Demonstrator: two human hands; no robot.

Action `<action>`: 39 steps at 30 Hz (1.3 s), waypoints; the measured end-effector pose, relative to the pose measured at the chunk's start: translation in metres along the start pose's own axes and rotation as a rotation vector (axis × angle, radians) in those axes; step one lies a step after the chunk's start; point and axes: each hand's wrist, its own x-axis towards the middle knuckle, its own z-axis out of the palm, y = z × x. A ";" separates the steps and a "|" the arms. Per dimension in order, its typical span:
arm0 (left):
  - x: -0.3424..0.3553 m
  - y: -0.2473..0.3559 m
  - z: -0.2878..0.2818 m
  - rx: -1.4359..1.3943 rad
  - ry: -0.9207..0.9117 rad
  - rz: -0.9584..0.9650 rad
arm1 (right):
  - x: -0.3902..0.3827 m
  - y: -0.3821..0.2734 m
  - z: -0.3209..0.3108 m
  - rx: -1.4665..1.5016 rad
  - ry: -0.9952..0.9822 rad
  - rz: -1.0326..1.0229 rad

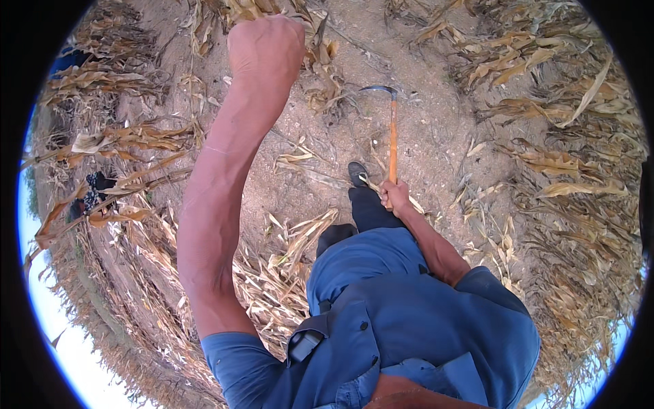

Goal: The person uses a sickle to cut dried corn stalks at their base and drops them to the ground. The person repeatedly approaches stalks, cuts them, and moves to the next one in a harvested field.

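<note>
My left hand [267, 42] is stretched far forward, closed in a fist at a dry corn stalk [325, 65], whose brown leaves stick out above and beside the fist. The fingers' undersides are hidden from view. Lower and to the right, my right hand [395, 196] is wrapped round the lower end of a sickle [393, 136]. Its long orange-brown wooden handle points forward, and the thin, dark curved blade bends left at the far end, over bare soil and apart from the stalk.
Standing dry corn [545, 163] lines the right side, and more dry corn [129, 143] stands at the left. Cut stalks [279, 273] lie heaped beside my legs. My dark shoe [357, 174] is on the soil. Partly hidden at the far left is dark patterned cloth [95, 194].
</note>
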 end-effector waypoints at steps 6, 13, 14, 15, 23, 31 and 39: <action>-0.016 0.027 0.039 -0.319 -0.015 -0.268 | 0.021 -0.019 -0.007 -0.011 -0.033 0.040; -0.157 0.161 0.215 -0.711 -0.730 -0.423 | -0.027 -0.058 -0.002 -0.203 0.019 -0.261; -0.172 0.181 0.215 -0.818 -0.850 -0.519 | -0.036 -0.066 -0.002 -0.276 0.052 -0.333; -0.195 0.200 0.233 -0.846 -0.879 -0.577 | -0.044 -0.073 -0.006 -0.325 0.079 -0.405; -0.229 0.208 0.231 -1.155 -0.773 -0.815 | -0.074 -0.111 -0.026 -0.562 0.157 -0.879; -0.445 0.206 0.278 -1.000 -0.954 -1.011 | -0.079 -0.102 -0.005 -0.160 0.036 -0.229; -0.660 0.304 0.170 -0.886 -1.147 -1.339 | 0.014 -0.129 -0.007 -0.254 -0.074 0.374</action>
